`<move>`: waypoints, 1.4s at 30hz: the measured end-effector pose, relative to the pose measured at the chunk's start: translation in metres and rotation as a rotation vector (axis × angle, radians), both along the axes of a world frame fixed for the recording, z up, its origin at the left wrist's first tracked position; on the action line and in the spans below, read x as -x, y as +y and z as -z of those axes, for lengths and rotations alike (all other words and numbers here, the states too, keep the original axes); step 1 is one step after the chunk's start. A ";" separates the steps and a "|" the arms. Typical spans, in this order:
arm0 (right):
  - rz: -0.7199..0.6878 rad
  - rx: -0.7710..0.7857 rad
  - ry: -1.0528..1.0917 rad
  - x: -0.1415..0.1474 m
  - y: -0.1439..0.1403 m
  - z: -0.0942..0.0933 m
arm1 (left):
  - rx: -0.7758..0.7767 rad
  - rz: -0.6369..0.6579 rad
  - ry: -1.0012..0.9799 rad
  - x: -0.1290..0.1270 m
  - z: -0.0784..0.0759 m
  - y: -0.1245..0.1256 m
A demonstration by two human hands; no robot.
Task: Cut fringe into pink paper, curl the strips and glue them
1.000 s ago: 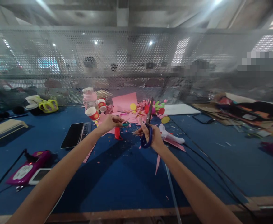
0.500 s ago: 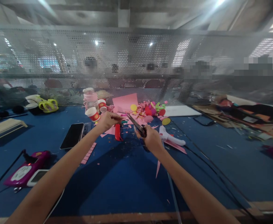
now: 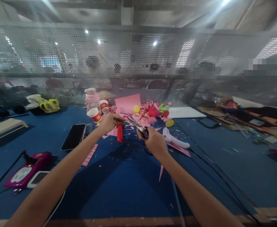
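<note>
My right hand [image 3: 154,140] is closed around the dark handles of a pair of scissors [image 3: 136,124], whose blades point up and left, slightly parted. Just left of the blade tips, my left hand [image 3: 111,122] pinches a small piece of pink paper [image 3: 125,119]; its outline is hard to make out against the pink scraps behind. Under the hands lies a red-handled tool [image 3: 120,135], its kind unclear. A white glue gun [image 3: 175,138] rests right of my right hand, over a pink paper strip [image 3: 181,149].
Pink paper sheets [image 3: 128,103] and colourful cutouts [image 3: 154,112] lie at the back. Paper cups [image 3: 94,114] and a pink bottle [image 3: 92,99] stand left of them. A phone [image 3: 73,137] and a purple power strip [image 3: 27,170] are at left. Cables cross the right side.
The scissor blades have parted a little and turned slightly in my right hand. My left hand keeps its pinch on the pink paper. The whole view has shifted slightly.
</note>
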State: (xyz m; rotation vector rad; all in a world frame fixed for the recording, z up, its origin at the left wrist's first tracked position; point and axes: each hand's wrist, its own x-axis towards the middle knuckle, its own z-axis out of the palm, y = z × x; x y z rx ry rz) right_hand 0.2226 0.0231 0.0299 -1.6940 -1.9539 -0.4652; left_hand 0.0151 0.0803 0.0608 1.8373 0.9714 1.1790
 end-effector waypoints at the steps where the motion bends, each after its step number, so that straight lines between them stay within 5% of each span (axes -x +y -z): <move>1: 0.003 0.009 -0.003 0.000 0.000 0.000 | -0.010 -0.001 0.011 0.000 0.000 0.000; 29: 0.009 0.116 -0.063 0.001 0.002 0.000 | 0.048 0.003 0.003 0.002 0.005 0.003; 42: -0.029 0.283 -0.067 0.004 -0.001 -0.002 | -0.012 -0.092 0.191 0.007 0.005 0.005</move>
